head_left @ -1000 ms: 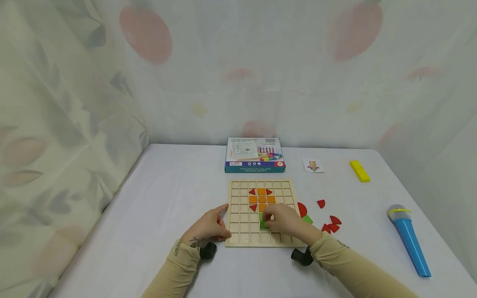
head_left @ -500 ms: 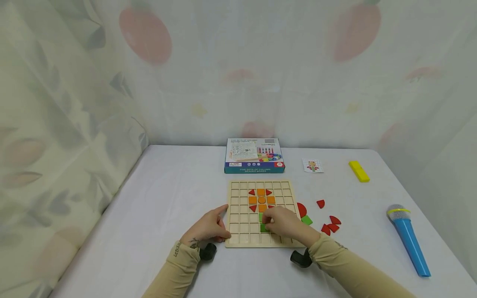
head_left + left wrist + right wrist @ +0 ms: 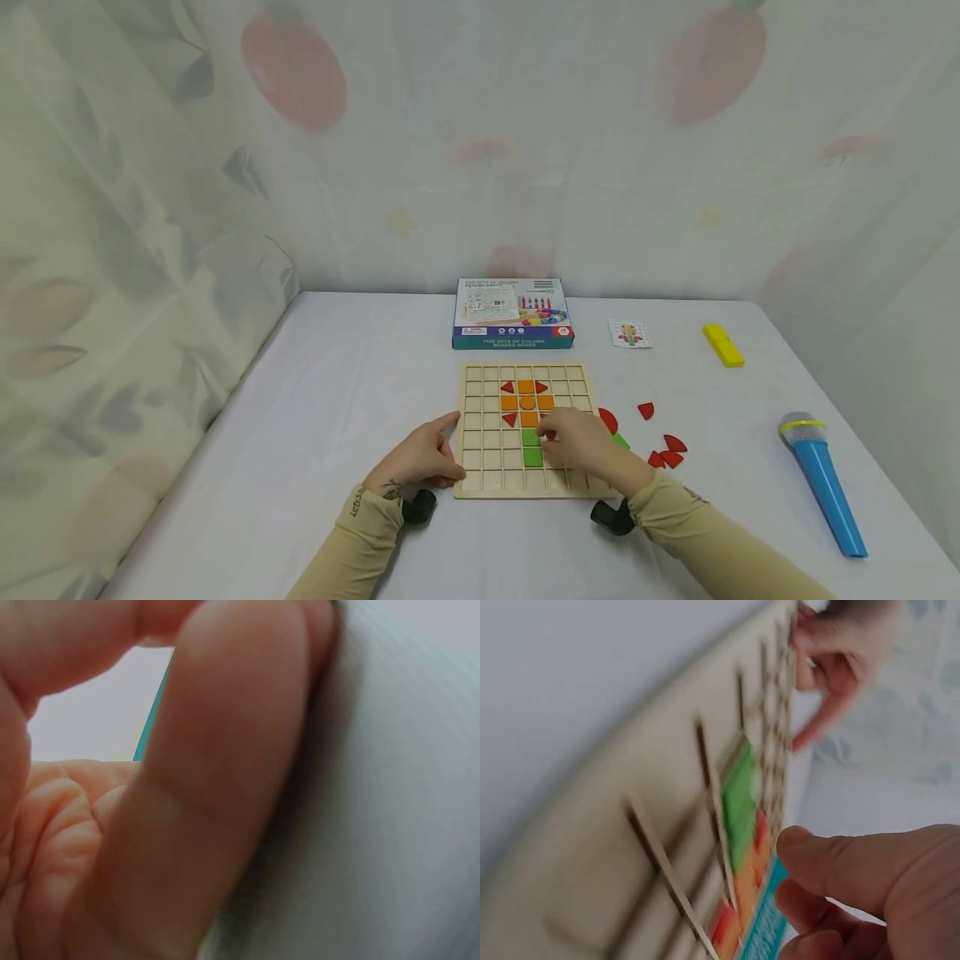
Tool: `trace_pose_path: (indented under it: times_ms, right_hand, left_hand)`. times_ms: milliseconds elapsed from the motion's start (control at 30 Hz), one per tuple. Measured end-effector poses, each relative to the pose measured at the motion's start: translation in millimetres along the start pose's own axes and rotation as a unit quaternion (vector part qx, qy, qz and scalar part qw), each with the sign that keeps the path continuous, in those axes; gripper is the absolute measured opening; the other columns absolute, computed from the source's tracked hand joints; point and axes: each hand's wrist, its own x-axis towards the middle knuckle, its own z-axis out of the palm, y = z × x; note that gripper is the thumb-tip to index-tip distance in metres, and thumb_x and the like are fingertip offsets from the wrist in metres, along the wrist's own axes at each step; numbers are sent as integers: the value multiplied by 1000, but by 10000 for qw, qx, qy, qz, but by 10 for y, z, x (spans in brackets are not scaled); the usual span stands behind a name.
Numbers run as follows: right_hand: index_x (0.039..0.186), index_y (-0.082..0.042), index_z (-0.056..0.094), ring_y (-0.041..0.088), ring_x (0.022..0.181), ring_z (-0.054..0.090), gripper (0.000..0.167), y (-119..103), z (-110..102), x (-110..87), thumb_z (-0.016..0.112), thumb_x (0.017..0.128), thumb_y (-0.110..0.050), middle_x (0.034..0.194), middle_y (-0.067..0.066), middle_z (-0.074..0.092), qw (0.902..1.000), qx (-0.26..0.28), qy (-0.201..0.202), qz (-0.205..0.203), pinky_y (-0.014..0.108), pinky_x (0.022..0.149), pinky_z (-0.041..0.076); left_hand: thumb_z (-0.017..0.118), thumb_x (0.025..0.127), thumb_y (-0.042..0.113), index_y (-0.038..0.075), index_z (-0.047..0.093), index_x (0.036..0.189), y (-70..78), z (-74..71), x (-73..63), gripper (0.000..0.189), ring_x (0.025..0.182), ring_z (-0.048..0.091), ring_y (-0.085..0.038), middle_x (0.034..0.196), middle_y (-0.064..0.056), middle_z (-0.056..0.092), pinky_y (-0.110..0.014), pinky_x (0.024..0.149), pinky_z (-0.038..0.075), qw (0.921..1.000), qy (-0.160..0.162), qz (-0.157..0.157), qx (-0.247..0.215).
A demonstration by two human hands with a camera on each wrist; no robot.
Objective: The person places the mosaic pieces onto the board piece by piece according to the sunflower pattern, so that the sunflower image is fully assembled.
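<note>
A pale wooden grid board (image 3: pixel 491 458) lies on the white table. Orange squares, an orange round piece (image 3: pixel 527 402) and small red pieces (image 3: pixel 510 419) fill cells in its upper middle. Below them sit two green square tiles (image 3: pixel 532 457), one above the other. My left hand (image 3: pixel 417 454) rests at the board's left edge, its index finger and thumb spread apart and touching it. Over the board, just right of the green tiles, hovers my right hand (image 3: pixel 581 442) with loosely bent fingers. In the right wrist view nothing shows between the thumb (image 3: pixel 832 859) and fingers.
Loose red pieces (image 3: pixel 671 458) and a partly hidden green piece (image 3: pixel 621 441) lie right of the board. Behind stands a flat box (image 3: pixel 513 333). A picture card (image 3: pixel 630 333), a yellow block (image 3: pixel 723 345) and a blue toy microphone (image 3: pixel 828 496) are farther right.
My right hand has drawn slightly right, off the green tiles, so both now show fully in the grid. The left hand and the board have stayed put.
</note>
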Motion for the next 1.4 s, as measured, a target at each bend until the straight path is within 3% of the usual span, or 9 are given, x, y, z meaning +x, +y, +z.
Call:
trace_pose_path:
  times_ms: [200,333,467,633,767,933,1133,1400]
  right_hand:
    - [92,-9,70,13,68,50,16,226,-278,-98,71,79,-18,78,-2,59,9968,-45,218,763,28,56,41]
    - [87,-7,67,15,64,50,16,397,-398,-207,69,79,-22,75,0,58,9894,-102,2,1446,28,51,38]
    - [83,-6,64,18,61,50,21,527,-419,-298,69,78,-26,74,2,58,9768,-212,-348,2104,29,50,38]
    - [77,-6,61,18,59,49,27,616,-354,-356,71,76,-31,67,2,55,9661,-383,-545,2495,29,50,37]
    - [72,-7,58,17,58,48,26,629,-297,-371,72,75,-29,63,2,52,9638,-344,-539,2588,28,50,35]
    - [69,-7,58,17,57,48,21,610,-270,-379,69,76,-23,62,2,51,9700,-325,-407,2373,28,49,35]
    - [76,-6,57,19,62,48,17,619,-251,-372,68,76,-19,67,3,52,9722,-323,-330,2295,31,51,37]
    - [77,-7,56,18,62,49,12,611,-353,-343,68,77,-11,72,3,55,9770,345,-69,2103,29,51,37]
  left_hand:
    - [77,66,1,3,20,147,5,7,2,99,48,55,-12,63,-6,56,-26,48,49,10000,0,-8,-48]
    - [77,66,1,3,20,147,5,8,2,99,48,55,-12,62,-6,56,-26,47,48,10000,23,-22,-47]
    - [78,66,0,4,21,147,3,3,3,99,48,54,-12,62,-6,56,-25,47,48,9999,67,-52,-54]
    - [78,65,1,4,21,147,3,1,8,99,48,54,-12,62,-5,56,-25,47,48,9999,67,-66,-50]
    - [77,66,1,3,21,147,3,3,14,99,48,54,-12,62,-5,56,-25,47,48,10000,50,-34,8]
    - [77,66,0,3,21,147,-6,3,15,99,48,54,-12,62,-5,56,-25,48,48,10000,41,-30,37]
    - [76,66,-3,2,19,147,-5,10,4,100,48,55,-11,62,-5,57,-25,47,48,9998,6,-25,-192]
    - [76,65,-3,3,20,147,-9,18,2,100,48,55,-12,63,-5,56,-25,47,48,9997,43,-24,-248]
